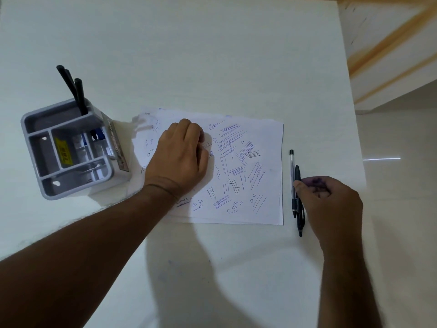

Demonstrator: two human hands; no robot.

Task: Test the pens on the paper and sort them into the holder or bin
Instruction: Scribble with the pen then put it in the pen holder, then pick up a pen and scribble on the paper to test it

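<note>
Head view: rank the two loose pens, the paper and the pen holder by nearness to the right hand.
From the right hand:
1. Black pen and clear pen, both at its fingertips, table's right side; too close to call.
2. Paper, centre, just left of the pens.
3. Grey pen holder, far left, beyond the left hand.

White paper covered in blue hatched scribbles, grey pen holder with a yellow label, black pens in it, clear pen with black cap, black pen, pale whitish worktop
</note>
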